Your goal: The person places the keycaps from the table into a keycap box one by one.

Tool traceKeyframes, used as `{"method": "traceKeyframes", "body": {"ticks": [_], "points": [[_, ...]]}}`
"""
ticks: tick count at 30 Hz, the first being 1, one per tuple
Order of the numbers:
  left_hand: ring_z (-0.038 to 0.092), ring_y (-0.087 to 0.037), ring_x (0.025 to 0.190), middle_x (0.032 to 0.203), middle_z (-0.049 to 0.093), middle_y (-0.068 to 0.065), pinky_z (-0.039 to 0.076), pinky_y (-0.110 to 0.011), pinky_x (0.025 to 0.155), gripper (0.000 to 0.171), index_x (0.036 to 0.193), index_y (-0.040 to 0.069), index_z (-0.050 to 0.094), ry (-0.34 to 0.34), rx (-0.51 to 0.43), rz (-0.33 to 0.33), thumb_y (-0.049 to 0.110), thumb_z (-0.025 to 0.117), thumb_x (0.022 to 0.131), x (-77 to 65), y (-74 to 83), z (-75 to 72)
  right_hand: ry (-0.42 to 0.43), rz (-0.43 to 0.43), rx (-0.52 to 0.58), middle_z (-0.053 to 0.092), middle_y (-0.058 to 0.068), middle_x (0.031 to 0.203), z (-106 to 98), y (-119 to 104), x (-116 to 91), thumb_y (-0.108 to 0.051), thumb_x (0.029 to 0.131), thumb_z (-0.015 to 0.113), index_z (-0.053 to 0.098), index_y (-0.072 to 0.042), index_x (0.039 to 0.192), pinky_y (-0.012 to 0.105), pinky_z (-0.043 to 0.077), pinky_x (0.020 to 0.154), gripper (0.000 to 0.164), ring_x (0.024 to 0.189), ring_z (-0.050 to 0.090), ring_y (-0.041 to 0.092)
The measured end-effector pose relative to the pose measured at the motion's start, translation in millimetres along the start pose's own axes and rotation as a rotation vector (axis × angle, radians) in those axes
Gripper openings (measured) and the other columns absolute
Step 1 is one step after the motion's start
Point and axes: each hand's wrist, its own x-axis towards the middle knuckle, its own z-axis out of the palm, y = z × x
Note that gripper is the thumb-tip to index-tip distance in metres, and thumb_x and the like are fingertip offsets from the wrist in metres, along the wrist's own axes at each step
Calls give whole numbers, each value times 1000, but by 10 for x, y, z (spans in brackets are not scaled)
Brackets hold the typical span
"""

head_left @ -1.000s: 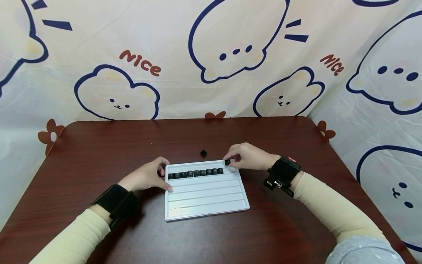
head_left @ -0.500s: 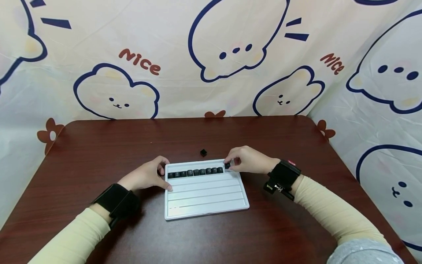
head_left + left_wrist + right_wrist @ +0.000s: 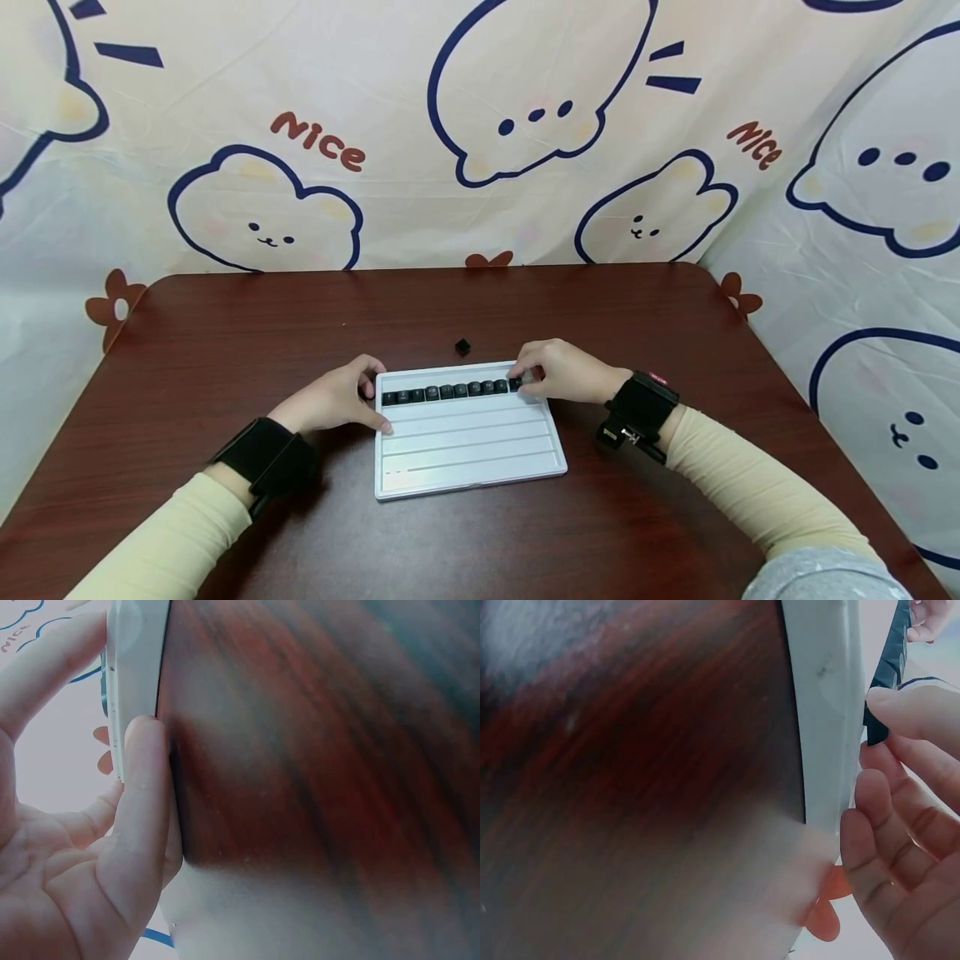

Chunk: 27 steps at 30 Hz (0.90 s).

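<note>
At the right end of the top row of the white tray (image 3: 480, 467), a small black keycap (image 3: 515, 383) sits pinched between the thumb and fingertips of the right hand (image 3: 564, 372), next to the row of keycaps (image 3: 444, 392) already seated there. It looks light, hard and smooth, likely best gripped by its opposite side walls. The left hand (image 3: 333, 403) braces the tray's left edge, fingers curled round its corner; a spare keycap (image 3: 463, 347) lies on the table (image 3: 225, 333) just beyond.
</note>
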Motion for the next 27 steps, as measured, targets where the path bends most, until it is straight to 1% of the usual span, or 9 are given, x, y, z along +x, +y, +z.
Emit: {"method": "traceKeyframes", "body": {"ticks": [12,18,27], "points": [[50,-28,94,100,50,-14,41,-37,76,76,130,0,48,-2,1,-4,16,95,73,14,-19,-11,-11,17,3,65,-2,103,4,-15,17,-8,90,79,79,-6,114,25,48,68,24,82,53,12],[50,-28,93,99,50,-14,41,-37,76,75,129,0,48,0,-5,5,16,95,72,13,-16,-15,-18,19,10,65,-2,102,-4,-18,21,-8,90,78,79,-6,114,25,47,68,24,83,53,13],[50,-28,93,99,51,-13,41,-37,76,75,129,1,48,0,8,0,17,95,72,23,-23,-2,-19,36,3,65,-3,101,13,-12,10,-9,90,79,79,-7,114,26,47,69,24,82,53,13]]}}
